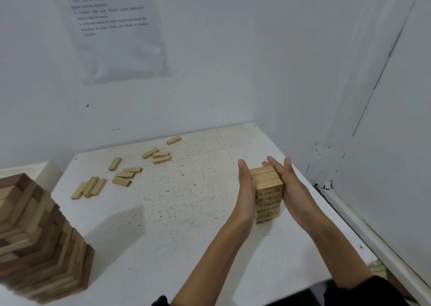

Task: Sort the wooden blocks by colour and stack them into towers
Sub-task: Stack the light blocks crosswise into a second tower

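- Palms flank the pale tower [268, 196]. The left hand [246, 189] lies flat against its left side and the right hand [288, 184] against its right side. The tower stands near the right edge of the worktop [186, 235], close to the wall corner.
- Grip: both are wide, with fingers straight and pointing away from the person. They press rather than curl round anything, and nothing is lifted.
- Step in hand, as I judge it: squaring up the tower so its layers sit flush. The top layer shows blocks lying side by side, and the layers under it show printed marks on the near face.
- To do it well, press evenly from both sides at once, so neither palm shoves the stack sideways. Hold the palms upright and parallel, and work the upper and lower layers in turn.
- If the layers are crossed, which I cannot tell for sure, true the near and far faces too.
- Ease off gently and with both hands together, since a one-sided release could drag the top blocks off line.
- Supply: loose blocks [123, 177] of the same pale wood lie scattered well apart from the tower, to the left and further back. By my reckoning the tower is not yet finished.
- Risk: a big tower [44, 235] of mixed dark and pale blocks stands at the near left. Any reach for the loose blocks should steer clear of it.
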{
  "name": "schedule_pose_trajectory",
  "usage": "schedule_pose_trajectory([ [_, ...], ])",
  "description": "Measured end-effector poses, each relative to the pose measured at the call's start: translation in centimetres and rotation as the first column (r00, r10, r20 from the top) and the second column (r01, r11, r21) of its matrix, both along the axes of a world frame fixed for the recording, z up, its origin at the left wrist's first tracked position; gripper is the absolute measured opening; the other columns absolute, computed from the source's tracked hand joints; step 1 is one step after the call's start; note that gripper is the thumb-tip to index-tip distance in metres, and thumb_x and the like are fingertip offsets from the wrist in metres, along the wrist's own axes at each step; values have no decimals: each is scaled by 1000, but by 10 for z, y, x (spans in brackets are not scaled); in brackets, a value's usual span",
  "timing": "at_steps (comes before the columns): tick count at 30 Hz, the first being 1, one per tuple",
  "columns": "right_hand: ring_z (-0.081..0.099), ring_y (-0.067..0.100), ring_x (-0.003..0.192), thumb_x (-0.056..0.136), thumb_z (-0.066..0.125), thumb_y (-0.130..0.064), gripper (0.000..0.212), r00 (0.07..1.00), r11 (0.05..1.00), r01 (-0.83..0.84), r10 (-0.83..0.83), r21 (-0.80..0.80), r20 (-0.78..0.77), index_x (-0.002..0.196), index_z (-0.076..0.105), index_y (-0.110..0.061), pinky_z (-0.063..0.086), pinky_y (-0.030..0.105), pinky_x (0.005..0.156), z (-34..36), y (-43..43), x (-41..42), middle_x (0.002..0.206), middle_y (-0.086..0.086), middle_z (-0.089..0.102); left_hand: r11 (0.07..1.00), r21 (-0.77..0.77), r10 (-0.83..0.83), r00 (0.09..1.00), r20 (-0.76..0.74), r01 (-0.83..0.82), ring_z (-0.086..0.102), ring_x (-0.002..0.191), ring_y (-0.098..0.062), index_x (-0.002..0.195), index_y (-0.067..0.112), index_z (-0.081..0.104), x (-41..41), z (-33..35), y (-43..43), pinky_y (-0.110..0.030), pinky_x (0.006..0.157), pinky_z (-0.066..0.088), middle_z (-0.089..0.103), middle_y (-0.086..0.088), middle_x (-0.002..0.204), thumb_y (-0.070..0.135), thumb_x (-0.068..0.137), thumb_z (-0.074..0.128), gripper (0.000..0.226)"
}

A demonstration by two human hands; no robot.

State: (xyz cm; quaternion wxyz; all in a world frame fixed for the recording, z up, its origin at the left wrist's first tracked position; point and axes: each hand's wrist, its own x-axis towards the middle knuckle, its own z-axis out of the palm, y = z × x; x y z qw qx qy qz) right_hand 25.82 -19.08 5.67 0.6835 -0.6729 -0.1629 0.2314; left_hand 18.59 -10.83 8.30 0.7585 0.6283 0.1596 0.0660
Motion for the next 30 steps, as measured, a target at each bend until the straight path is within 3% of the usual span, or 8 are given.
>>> schedule_pose_trajectory([
  [2, 36, 5, 131, 79, 20, -70, 67, 999, 999, 8, -7, -31, 44, 133, 44, -38, 19, 38, 116, 3, -1, 4, 141, -16, 45, 999, 23, 44, 999, 7, -44, 36, 114, 9, 122, 50, 18, -2, 1, 5, -18, 99, 24, 31, 40, 120, 54, 94, 2, 32],
  [5, 34, 6, 134, 91, 24, -59, 48, 994, 997, 47, -41, -58, 103, 127, 46, -38, 20, 35, 116, 17, 0, 13, 142, -12, 44, 987, 100, 126, 992, 8, -126, 18, 143, -9, 146, 36, 24, -1, -3, 24, -36, 115, 12, 19, 10, 156, 62, 88, 11, 64],
  [8, 32, 7, 136, 94, 36, -48, 47, 984, 992, 66, -47, -103, 172, 137, 45, -29, 20, 30, 112, 39, 8, 17, 145, -11, 41, 960, 163, 216, 973, 84, -228, 30, 137, -9, 130, 38, 47, -3, -2, 49, -35, 112, 21, 37, 8, 149, 51, 97, 23, 42],
  [11, 31, 3, 132, 97, 38, -38, 44, 966, 996, 11, 13, -92, 259, 140, 41, -29, 23, 23, 100, 58, 30, 10, 145, -13, 38, 925, 231, 265, 948, 178, -302, 41, 126, -4, 115, 38, 56, -8, 4, 79, -27, 101, 31, 48, 11, 137, 39, 100, 34, 26],
  [14, 29, 6, 135, 99, 39, -33, 41, 945, 992, -53, 87, -115, 315, 140, 38, -31, 22, 24, 101, 64, 71, 2, 147, -12, 34, 865, 278, 352, 900, 257, -418, 45, 116, 3, 114, 30, 60, -15, 4, 115, -14, 87, 34, 52, 11, 129, 31, 99, 44, 22],
  [19, 27, 10, 137, 98, 44, -30, 44, 916, 970, -146, 207, -195, 344, 141, 37, -29, 24, 27, 108, 36, 151, -10, 149, -7, 32, 593, 493, 569, 764, 303, -637, 40, 123, -16, 111, 24, 61, -20, -23, 186, -28, 98, 31, 51, 2, 124, 23, 96, 52, 17],
  [24, 18, 20, 137, 96, 48, -22, 50, 846, 905, -153, 328, -397, 421, 143, 32, -22, 20, 32, 109, -19, 221, -8, 148, 1, 29, 321, 714, 786, 596, 166, -622, 27, 128, -30, 126, 8, 51, -33, -79, 239, -38, 100, 30, 36, -15, 137, 15, 91, 58, 37],
  [30, 28, 24, 124, 94, 50, -30, 51, 646, 791, 77, 424, -607, 634, 142, 34, -28, 27, 33, 99, -67, 273, 15, 135, 8, 34, 262, 832, 820, 568, 76, -489, 25, 133, -32, 136, 6, 41, -31, -99, 256, -39, 105, 25, 28, -16, 146, 22, 88, 61, 55],
])
